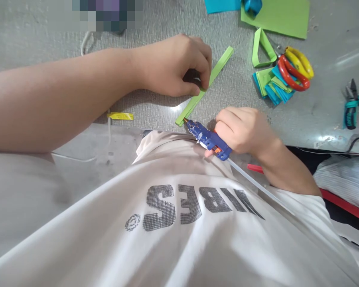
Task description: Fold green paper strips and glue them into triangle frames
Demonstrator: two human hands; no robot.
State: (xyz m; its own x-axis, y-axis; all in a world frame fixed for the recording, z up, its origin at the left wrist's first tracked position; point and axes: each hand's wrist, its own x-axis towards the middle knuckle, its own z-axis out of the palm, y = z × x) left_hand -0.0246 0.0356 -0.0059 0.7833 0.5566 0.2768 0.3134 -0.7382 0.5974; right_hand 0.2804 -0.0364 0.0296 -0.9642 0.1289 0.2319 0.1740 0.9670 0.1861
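A narrow green paper strip (217, 69) lies slantwise on the grey table. My left hand (179, 65) pinches it near its middle, thumb and fingers closed over it. Wrapped around a blue hot glue gun (208, 137), my right hand (242, 127) holds it at the table's front edge. The gun's nozzle touches or nearly touches the strip's near end; which of the two I cannot tell. A long white glue stick (254, 181) trails out of the gun's rear, back toward my shirt.
A green folded paper triangle (262, 50), red-and-yellow-handled scissors (296, 71) and a pile of green and blue paper pieces (273, 85) lie at right. Green paper (283, 18) is behind them. Teal-handled pliers (351, 107) rest far right. A yellow label (121, 116) is near the front edge.
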